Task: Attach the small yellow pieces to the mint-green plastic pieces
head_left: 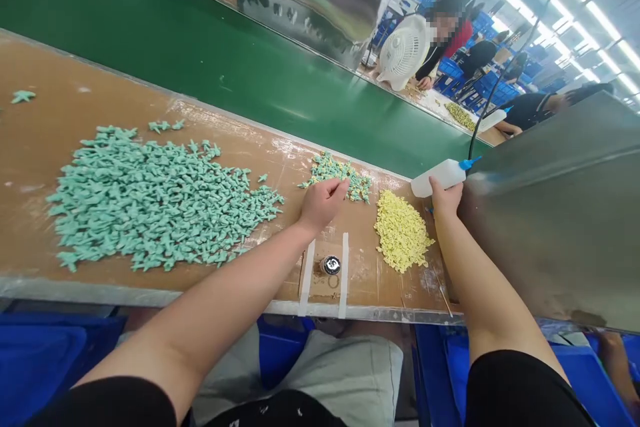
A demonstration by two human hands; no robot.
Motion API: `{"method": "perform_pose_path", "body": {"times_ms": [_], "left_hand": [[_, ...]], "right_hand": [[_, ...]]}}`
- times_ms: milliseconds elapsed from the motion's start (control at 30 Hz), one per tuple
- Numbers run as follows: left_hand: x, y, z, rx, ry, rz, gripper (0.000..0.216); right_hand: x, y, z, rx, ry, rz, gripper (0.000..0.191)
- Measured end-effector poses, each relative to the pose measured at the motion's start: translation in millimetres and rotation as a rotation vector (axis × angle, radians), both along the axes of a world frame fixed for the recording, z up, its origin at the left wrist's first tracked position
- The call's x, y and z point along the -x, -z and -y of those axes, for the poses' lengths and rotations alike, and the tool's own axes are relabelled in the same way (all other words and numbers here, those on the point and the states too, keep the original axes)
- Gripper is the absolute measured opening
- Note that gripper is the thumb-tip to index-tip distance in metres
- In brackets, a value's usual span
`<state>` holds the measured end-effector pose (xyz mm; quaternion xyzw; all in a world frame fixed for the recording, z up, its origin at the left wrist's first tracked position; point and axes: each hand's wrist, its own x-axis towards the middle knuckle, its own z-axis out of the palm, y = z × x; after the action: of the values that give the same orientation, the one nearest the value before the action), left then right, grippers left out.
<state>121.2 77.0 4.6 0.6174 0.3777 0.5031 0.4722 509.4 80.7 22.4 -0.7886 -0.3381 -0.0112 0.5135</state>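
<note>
My right hand (447, 199) is wrapped round a translucent white squeeze bottle (434, 179) with a blue nozzle, tilted almost flat and pointing right. Over the board, my left hand (323, 203) is closed, thumb against curled fingers; whatever it holds, if anything, is hidden. Just beyond it lies a small heap of green star-shaped pieces with yellow bits on them (345, 173). Between the hands, a pile of small yellow pieces (403, 232) spreads on the board. A large pile of plain green star-shaped pieces (155, 197) covers the left side.
A small jar with a black-and-white lid (331, 265) stands between two tape strips. A thin stick (444, 292) lies near the front edge. Behind the brown board runs a green conveyor belt (280, 97). A metal panel (560, 213) borders the right. Co-workers and a white fan (403, 52) are across.
</note>
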Motion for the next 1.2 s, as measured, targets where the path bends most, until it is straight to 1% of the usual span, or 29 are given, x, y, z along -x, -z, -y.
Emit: {"method": "perform_pose_path", "body": {"times_ms": [67,100,133,167,200,233,300,333,400,500,633,733,800,900,967,1033,1133,1200], "left_hand": [[0,0.2,0,-0.019,-0.005,-0.008,0.051],[-1,0.4,1,-0.033,-0.005,-0.013,0.051],[-1,0.5,1,-0.05,-0.004,-0.016,0.051],[-1,0.6,1,-0.069,0.0,-0.021,0.051],[-1,0.7,2,-0.087,0.004,-0.025,0.051],[-1,0.7,2,-0.102,0.011,-0.029,0.051],[-1,0.7,3,-0.129,0.024,-0.041,0.051],[-1,0.5,4,-0.141,0.028,-0.054,0.051],[-2,-0.1,5,-0.167,0.03,-0.085,0.051],[-2,-1.8,8,-0.199,0.037,-0.121,0.051],[0,-4.2,10,-0.203,0.059,-0.169,0.051],[-1,-5.7,10,-0.181,0.072,-0.207,0.052],[-2,-6.1,10,-0.15,0.106,-0.216,0.052],[-5,-5.3,9,-0.095,0.255,-0.18,0.051],[-7,-4.2,7,-0.069,0.377,-0.12,0.054],[-9,-2.9,6,-0.042,0.478,-0.061,0.059],[-13,-0.1,6,0.026,0.584,-0.01,0.066],[-15,2.6,7,0.066,0.634,0.026,0.068]], "right_hand": [[16,-0.7,23,0.035,-0.056,-0.101,0.058],[29,-0.8,40,0.048,-0.067,-0.119,0.057],[45,-0.4,60,0.038,-0.088,-0.065,0.056],[63,0.8,82,0.017,-0.14,0.033,0.053],[82,2.9,106,0.019,-0.223,0.165,0.047],[101,6.1,129,0.061,-0.316,0.307,0.04],[134,14.4,165,0.157,-0.453,0.532,0.024],[148,18.8,177,0.204,-0.493,0.599,0.023],[164,26.8,189,0.272,-0.529,0.691,0.027],[170,35.4,187,0.316,-0.541,0.779,0.031],[164,43.4,183,0.269,-0.523,0.89,0.037],[164,44.6,186,0.235,-0.532,0.974,0.035],[168,40.9,185,0.2,-0.553,0.998,0.031],[186,29.2,168,0.052,-0.575,0.919,0.023],[201,20.7,144,-0.085,-0.586,0.807,0.019],[216,15.3,118,-0.211,-0.568,0.691,0.018],[229,15.1,90,-0.331,-0.553,0.595,0.018],[231,18.6,84,-0.373,-0.549,0.582,0.015]]}}
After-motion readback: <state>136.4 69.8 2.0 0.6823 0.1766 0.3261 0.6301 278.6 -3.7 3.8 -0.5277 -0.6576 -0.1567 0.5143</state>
